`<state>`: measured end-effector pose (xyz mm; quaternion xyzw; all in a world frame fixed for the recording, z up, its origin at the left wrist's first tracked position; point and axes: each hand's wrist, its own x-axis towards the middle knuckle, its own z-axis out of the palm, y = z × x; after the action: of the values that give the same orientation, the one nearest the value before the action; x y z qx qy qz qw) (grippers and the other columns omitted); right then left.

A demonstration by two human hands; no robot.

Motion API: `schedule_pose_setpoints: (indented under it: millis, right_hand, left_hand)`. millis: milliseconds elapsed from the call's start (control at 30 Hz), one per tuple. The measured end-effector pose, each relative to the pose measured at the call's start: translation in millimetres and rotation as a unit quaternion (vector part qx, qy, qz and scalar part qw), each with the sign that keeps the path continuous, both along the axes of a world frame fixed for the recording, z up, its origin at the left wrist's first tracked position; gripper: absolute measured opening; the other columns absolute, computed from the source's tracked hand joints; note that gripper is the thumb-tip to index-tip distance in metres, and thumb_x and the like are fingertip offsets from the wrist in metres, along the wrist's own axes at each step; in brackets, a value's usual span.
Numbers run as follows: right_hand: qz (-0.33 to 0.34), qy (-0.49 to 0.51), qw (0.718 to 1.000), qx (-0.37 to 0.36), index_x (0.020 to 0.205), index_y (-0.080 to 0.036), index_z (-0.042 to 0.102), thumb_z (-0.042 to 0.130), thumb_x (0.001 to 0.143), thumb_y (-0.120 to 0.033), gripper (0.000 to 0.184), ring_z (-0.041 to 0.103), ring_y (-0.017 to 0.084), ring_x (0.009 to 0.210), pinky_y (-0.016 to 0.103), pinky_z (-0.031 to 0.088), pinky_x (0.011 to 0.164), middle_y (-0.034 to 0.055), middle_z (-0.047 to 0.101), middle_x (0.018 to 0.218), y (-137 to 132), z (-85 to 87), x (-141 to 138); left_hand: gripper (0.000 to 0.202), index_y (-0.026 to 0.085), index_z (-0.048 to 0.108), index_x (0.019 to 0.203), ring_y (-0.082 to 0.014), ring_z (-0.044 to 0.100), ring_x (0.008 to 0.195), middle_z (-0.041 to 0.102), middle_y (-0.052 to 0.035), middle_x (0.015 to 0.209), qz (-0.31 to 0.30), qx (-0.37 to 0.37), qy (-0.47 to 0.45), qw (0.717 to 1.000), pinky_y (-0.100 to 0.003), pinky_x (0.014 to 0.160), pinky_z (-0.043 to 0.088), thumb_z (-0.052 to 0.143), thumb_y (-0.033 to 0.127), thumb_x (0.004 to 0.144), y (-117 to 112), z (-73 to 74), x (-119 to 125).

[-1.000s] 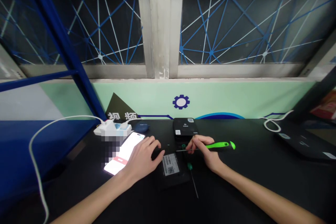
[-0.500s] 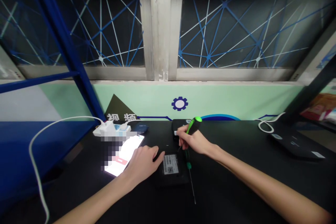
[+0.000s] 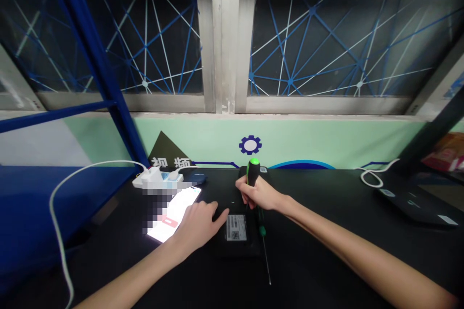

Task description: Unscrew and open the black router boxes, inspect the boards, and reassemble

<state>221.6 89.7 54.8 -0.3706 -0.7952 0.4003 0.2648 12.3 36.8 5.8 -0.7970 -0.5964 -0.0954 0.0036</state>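
My right hand point(image 3: 258, 195) is closed round a screwdriver with a green and black handle point(image 3: 252, 170), held nearly upright with its tip down near the far edge of a flat black device point(image 3: 237, 246) that carries a grey label point(image 3: 236, 227). My left hand point(image 3: 201, 224) lies flat on the left end of that device, fingers stretched out. A second, thinner screwdriver with a small green handle point(image 3: 264, 246) lies on the black table point(image 3: 326, 251) just right of the device.
A lit phone point(image 3: 174, 212) lies left of my left hand. Behind it are a white power strip point(image 3: 154, 181) with a white cable and a small dark blue case point(image 3: 197, 178). A black box point(image 3: 242, 173) stands behind the screwdriver. Another black device point(image 3: 416, 200) and a white cable loop point(image 3: 371, 178) are at right.
My right hand has swung the green-handled screwdriver from lying level to upright and moved it left over the device's far edge. My left hand has stayed on the device.
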Motion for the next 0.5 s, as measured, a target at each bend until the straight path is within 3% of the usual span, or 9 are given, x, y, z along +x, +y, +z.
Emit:
schedule_pose_setpoints:
  millis: [133, 233, 367, 500]
  right_hand:
    - [-0.023, 0.031, 0.998, 0.041, 0.058, -0.019, 0.044, 0.047, 0.099, -0.038, 0.045, 0.049, 0.008, 0.042, 0.018, 0.038, 0.042, -0.0050, 0.048, 0.052, -9, -5.9, 2]
    - [-0.043, 0.064, 0.995, 0.058, 0.064, -0.020, 0.046, 0.067, 0.089, -0.043, 0.040, 0.053, 0.010, 0.045, 0.020, 0.040, 0.044, -0.0072, 0.045, 0.052, -16, -16.5, 7]
    - [-0.062, 0.161, 0.984, 0.034, 0.078, -0.019, 0.056, 0.075, 0.082, -0.045, 0.033, 0.062, 0.014, 0.052, 0.024, 0.048, 0.051, -0.0033, 0.061, 0.059, -22, -39.9, 16]
    - [-0.128, 0.226, 0.964, 0.053, 0.075, -0.018, 0.062, 0.078, 0.081, -0.044, 0.032, 0.062, 0.014, 0.057, 0.025, 0.052, 0.057, 0.0010, 0.068, 0.068, -29, -60.9, 18]
  left_hand:
    - [0.047, 0.021, 0.050, 0.066, -0.0179, 0.056, 0.049, 0.053, 0.0002, 0.055, -0.001, -0.011, -0.009, 1.000, -0.030, 0.047, 0.019, 0.040, 0.050, 0.101, 1, 0.8, -1]
    - [0.047, 0.021, 0.050, 0.066, -0.0183, 0.057, 0.050, 0.053, 0.0003, 0.055, -0.004, -0.015, -0.012, 1.000, -0.030, 0.047, 0.019, 0.040, 0.050, 0.101, 2, 1.2, -1]
    - [0.047, 0.021, 0.049, 0.066, -0.0185, 0.057, 0.050, 0.052, 0.0006, 0.055, -0.008, -0.016, -0.014, 1.000, -0.030, 0.048, 0.018, 0.041, 0.051, 0.101, 2, -0.1, -1]
    - [0.048, 0.021, 0.047, 0.065, -0.0184, 0.056, 0.051, 0.051, 0.0008, 0.055, -0.009, -0.013, -0.016, 1.000, -0.030, 0.049, 0.019, 0.040, 0.052, 0.101, 3, -1.6, -2]
